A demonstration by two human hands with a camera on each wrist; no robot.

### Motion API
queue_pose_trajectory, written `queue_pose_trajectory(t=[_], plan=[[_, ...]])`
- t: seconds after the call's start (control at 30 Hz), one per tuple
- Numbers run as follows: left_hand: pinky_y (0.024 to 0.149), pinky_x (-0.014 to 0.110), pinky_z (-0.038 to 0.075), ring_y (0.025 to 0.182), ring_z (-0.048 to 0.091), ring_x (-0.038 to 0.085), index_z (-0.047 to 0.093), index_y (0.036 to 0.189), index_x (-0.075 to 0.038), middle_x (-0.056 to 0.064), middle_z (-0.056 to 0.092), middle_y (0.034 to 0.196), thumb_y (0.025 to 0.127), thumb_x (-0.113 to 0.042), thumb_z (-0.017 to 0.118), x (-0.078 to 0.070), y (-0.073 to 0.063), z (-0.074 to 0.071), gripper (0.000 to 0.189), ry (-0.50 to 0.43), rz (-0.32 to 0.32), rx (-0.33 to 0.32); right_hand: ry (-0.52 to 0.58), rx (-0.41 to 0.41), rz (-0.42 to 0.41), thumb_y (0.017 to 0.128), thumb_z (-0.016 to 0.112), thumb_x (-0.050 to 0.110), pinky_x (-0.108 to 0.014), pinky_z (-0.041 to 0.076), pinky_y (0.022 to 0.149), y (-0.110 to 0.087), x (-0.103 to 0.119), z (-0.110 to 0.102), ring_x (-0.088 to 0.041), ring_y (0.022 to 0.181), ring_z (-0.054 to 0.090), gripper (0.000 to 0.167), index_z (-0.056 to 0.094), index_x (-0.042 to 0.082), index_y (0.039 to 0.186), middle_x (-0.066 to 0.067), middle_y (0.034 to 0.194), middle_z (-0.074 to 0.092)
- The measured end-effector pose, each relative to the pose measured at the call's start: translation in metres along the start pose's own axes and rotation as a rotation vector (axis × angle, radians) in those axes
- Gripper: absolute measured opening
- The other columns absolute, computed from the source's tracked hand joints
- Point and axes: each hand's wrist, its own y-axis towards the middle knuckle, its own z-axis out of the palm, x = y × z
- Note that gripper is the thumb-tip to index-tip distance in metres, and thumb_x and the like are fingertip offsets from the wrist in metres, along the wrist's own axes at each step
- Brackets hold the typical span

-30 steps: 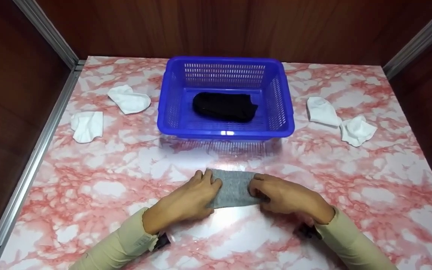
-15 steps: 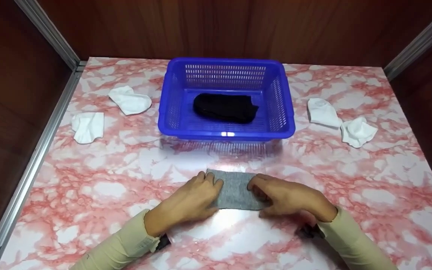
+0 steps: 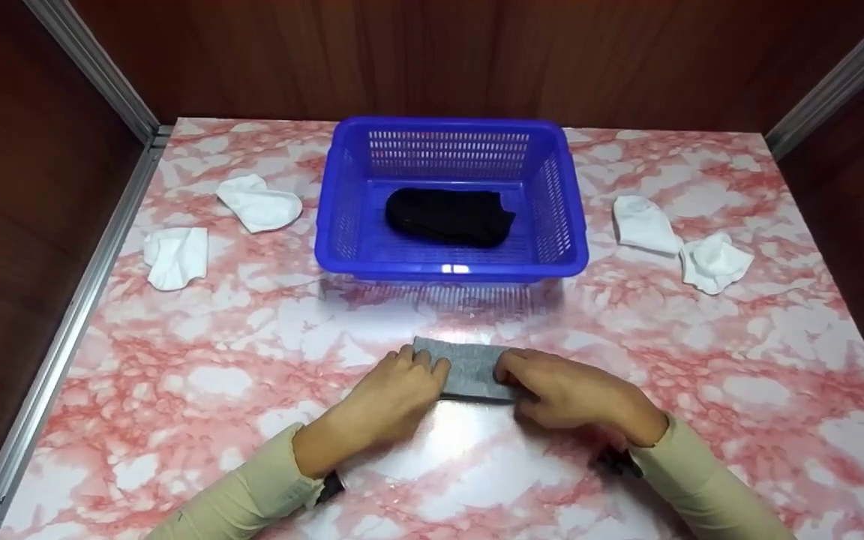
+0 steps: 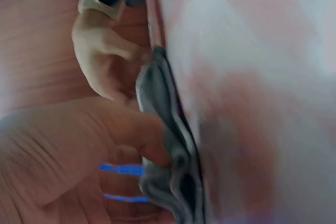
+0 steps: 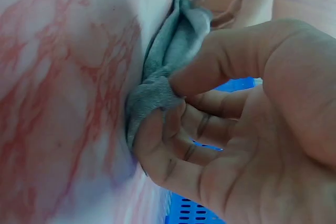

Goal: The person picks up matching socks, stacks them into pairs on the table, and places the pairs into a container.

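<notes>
A grey sock (image 3: 469, 369) lies flat on the table between the two hands, its near edge folded up in layers. At its left end my left hand (image 3: 402, 390) pinches the fabric between thumb and fingers; the left wrist view shows the thumb against the rolled grey layers (image 4: 170, 145). My right hand (image 3: 567, 386) grips the opposite end with bent fingers. In the right wrist view, thumb and fingertips pinch a bunched part of the sock (image 5: 152, 98). Both ends of the sock are partly hidden under the hands in the head view.
Beyond the hands stands a blue plastic basket (image 3: 451, 270) with black socks (image 3: 448, 216) in it. Two white socks lie at the left, one near (image 3: 177, 257) and one farther (image 3: 259, 202). Two more white socks (image 3: 646, 225) lie at the right. Wooden panels enclose the table.
The sock's near edge has folded away from the body, so the visible grey strip is narrower. Both hands have shifted slightly, with the right thumb drawn in toward the fabric.
</notes>
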Motion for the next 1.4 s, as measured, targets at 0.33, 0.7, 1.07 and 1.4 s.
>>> queue_pose_trajectory(t=[0.33,0.7,1.07,1.4], plan=[[0.054,0.03,0.05,0.067,0.059,0.021,0.06,0.091,-0.012,0.005,0.063,0.077,0.086,-0.016,0.071,0.002,0.002,0.001,0.014,-0.026,0.009,0.017,-0.097,-0.065,-0.021,0.088,0.064,0.009,-0.033,0.05,0.075,0.007,0.0,0.007,-0.012,0.081,0.05,0.007,0.06,0.011,0.093,0.002,0.09,0.055],[0.058,0.034,0.058,0.071,0.065,0.025,0.063,0.103,-0.009,0.009,0.069,0.081,0.092,-0.017,0.064,0.014,0.006,0.007,0.013,-0.202,-0.057,0.02,-0.039,-0.017,-0.026,0.087,0.072,0.007,-0.036,0.056,0.084,0.004,-0.005,0.003,-0.014,0.093,0.059,0.024,0.063,0.011,0.109,-0.002,0.104,0.062],[0.063,0.036,0.057,0.072,0.065,0.022,0.067,0.107,-0.008,0.005,0.07,0.084,0.091,-0.006,0.064,0.027,0.009,-0.003,0.017,-0.488,-0.126,0.074,0.225,-0.254,0.047,0.098,0.06,-0.002,-0.025,0.054,0.07,-0.003,-0.014,-0.022,-0.005,0.076,0.057,0.02,0.071,0.011,0.108,0.004,0.086,0.067],[0.052,0.024,0.038,0.054,0.043,0.005,0.07,0.088,-0.01,-0.008,0.05,0.062,0.1,-0.024,0.07,0.049,0.014,-0.005,0.019,-0.883,-0.394,0.117,0.415,-0.377,0.228,0.099,0.073,0.018,-0.023,0.053,0.057,-0.002,-0.009,-0.029,-0.006,0.064,0.061,0.011,0.071,0.009,0.105,-0.004,0.084,0.07]])
